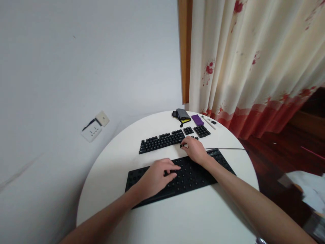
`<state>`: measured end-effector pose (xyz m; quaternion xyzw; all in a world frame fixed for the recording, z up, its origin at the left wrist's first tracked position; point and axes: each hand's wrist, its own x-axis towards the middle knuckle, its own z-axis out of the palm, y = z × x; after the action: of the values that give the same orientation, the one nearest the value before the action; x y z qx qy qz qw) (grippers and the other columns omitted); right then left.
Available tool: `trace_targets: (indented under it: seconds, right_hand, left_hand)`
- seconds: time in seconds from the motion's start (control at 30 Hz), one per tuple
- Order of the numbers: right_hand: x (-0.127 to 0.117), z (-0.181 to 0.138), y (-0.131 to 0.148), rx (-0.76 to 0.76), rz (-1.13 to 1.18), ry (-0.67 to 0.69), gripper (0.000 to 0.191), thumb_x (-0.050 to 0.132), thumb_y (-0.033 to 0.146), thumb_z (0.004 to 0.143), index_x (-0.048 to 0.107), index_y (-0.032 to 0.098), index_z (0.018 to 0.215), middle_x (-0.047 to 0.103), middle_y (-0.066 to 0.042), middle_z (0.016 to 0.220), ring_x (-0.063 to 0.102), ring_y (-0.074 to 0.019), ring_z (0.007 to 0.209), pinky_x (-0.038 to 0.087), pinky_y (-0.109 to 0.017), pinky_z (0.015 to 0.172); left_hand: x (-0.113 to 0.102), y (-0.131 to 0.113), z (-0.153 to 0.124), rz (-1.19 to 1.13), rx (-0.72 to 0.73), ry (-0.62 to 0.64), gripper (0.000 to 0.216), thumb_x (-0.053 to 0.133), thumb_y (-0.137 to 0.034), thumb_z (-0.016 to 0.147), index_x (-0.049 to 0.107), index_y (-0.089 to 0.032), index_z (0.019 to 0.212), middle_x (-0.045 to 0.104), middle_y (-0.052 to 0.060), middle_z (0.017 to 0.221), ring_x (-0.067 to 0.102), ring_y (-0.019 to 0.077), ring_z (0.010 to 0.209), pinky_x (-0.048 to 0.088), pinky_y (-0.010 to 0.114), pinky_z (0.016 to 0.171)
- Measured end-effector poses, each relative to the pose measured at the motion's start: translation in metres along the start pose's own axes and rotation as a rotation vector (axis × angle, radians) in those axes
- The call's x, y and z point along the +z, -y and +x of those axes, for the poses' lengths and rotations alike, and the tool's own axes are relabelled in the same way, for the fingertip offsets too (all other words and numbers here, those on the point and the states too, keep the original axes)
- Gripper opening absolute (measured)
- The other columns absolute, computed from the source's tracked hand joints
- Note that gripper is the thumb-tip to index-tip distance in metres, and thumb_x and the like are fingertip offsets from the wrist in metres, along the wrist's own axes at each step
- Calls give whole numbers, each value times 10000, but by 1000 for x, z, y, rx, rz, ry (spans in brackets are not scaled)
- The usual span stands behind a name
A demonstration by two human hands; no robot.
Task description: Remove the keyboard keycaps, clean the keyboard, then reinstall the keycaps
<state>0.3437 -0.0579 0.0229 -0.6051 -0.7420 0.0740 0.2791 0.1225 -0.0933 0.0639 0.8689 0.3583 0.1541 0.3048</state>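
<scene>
A black keyboard base (193,174) with its keycaps off lies across the near part of the white round table, rows of switch stems showing. My left hand (158,174) rests over its left-middle part, thumb and index finger stretched out and apart, with no object visible between them. Beyond the base, my right hand (194,149) pinches a small black keycap (182,146) between thumb and fingers. That keycap is at the near edge of the loose black keycaps (162,140), which are laid out in keyboard order. My right hand partly hides the small group of keycaps behind it.
Farther back are a folded grey cloth (183,115), a purple cloth (197,120), a thin white brush (208,122) and a small dark item (213,122). A cable (225,148) runs to the table's right edge. A wall (76,67) stands left, a curtain (236,67) behind right.
</scene>
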Motion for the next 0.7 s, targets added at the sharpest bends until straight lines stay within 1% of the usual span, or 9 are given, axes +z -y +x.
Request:
trace_targets:
  seconds: [0.07,0.13,0.2,0.27,0.37,0.43,0.53,0.6,0.7]
  right_hand:
    - [-4,-3,-2,-5,79,-17,60,680,204,835,673,184,891,665,-33,934,590,-166,819,404,-270,746]
    - [-9,-7,-4,-19,161,20,126,703,198,814,673,179,935,671,-23,897,573,-153,755,405,-265,718]
    - [-13,-11,-5,-57,223,79,196,709,184,804,672,175,996,673,-19,891,560,-143,727,406,-258,702]
    - [-17,-15,-4,-112,251,139,187,700,171,805,680,172,991,665,-22,884,554,-137,720,405,-251,693]
    - [-22,-19,-2,-198,273,226,100,682,170,813,692,162,912,640,-23,827,548,-133,706,402,-243,670]
    - [-24,-20,1,-233,296,287,94,677,176,813,691,157,905,633,-19,795,546,-131,693,402,-239,658]
    - [-25,-22,3,-251,325,361,110,671,186,811,690,154,915,642,-20,800,551,-130,689,407,-238,650]
    - [-26,-23,4,-250,342,399,127,669,189,805,691,155,925,648,-22,820,553,-127,685,412,-236,641]
    - [-30,-25,7,-239,383,455,144,670,203,797,688,156,932,642,-13,799,556,-121,665,418,-227,613]
  left_hand:
    - [15,-2,-9,-33,-18,37,301,642,-142,805,755,-248,1062,697,22,961,596,126,721,456,223,639]
    - [26,1,-14,-30,-26,38,310,649,-133,787,757,-254,1051,699,16,982,591,122,714,457,223,634]
    - [31,3,-17,-5,-23,43,311,652,-134,777,759,-262,1040,700,9,992,585,122,707,458,224,633]
    - [32,3,-18,20,-21,60,308,654,-130,765,763,-263,1020,703,3,973,585,123,699,459,225,636]
    - [33,0,-21,50,-39,77,301,658,-122,752,768,-264,993,708,-5,942,595,126,694,460,226,640]
    - [33,-1,-22,68,-54,80,281,671,-140,754,767,-265,987,710,-9,933,606,130,699,463,230,645]
    - [34,-2,-24,109,-47,76,255,692,-172,766,763,-268,991,711,-10,941,627,147,752,476,244,686]
    - [34,-2,-24,137,-24,68,256,692,-163,772,762,-270,994,713,-8,968,639,165,831,484,256,745]
    - [36,-2,-25,165,1,63,268,679,-137,782,760,-266,1003,710,-2,996,637,183,925,484,272,825]
